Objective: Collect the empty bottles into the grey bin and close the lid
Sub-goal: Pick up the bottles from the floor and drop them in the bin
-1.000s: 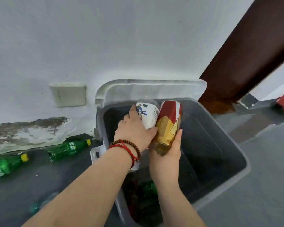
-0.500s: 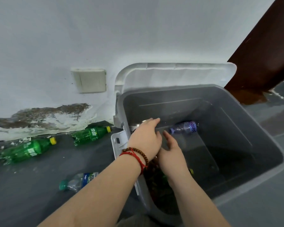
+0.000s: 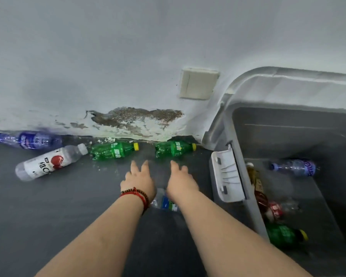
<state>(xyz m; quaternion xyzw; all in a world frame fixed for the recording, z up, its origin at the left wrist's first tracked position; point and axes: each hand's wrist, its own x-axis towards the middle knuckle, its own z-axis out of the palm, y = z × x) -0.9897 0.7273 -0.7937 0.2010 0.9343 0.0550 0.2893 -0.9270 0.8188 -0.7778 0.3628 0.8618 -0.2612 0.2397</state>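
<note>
While I reach forward over the dark floor (image 3: 48, 216), this is how things lie.

Left hand: my left hand (image 3: 138, 181) is stretched out above the floor with the fingers spread apart and nothing in it; a red cord and a string of brown beads (image 3: 135, 193) circle the wrist.
Right hand: my right hand (image 3: 181, 181) is beside it, fingers loosely apart and empty.
Clear bottle: a small clear bottle with a blue label (image 3: 165, 202) lies on the floor under and between my two wrists, partly hidden by them.
Green bottles: two green bottles with yellow caps lie on their sides by the foot of the wall, one (image 3: 113, 150) ahead of my left hand, the other (image 3: 175, 148) ahead of my right, caps pointing toward the bin.
White bottle: a white-labelled bottle (image 3: 50, 161) lies tilted to the left of them, its cap near the first green bottle.
Blue bottle: a blue-tinted bottle (image 3: 28, 139) lies farthest left, against the wall.
Grey bin: the grey bin (image 3: 288, 120) stands to my right with its lid (image 3: 288, 86) raised against the wall and a white latch (image 3: 227, 174) on its near side.
Inside the bin: a clear bottle with a purple label (image 3: 294, 166), a green bottle (image 3: 284, 234), and some red and brown bottles (image 3: 268, 204) along the left wall.
Wall: a cream plate (image 3: 198, 82) is fixed above a patch of peeled paint (image 3: 136, 118).
</note>
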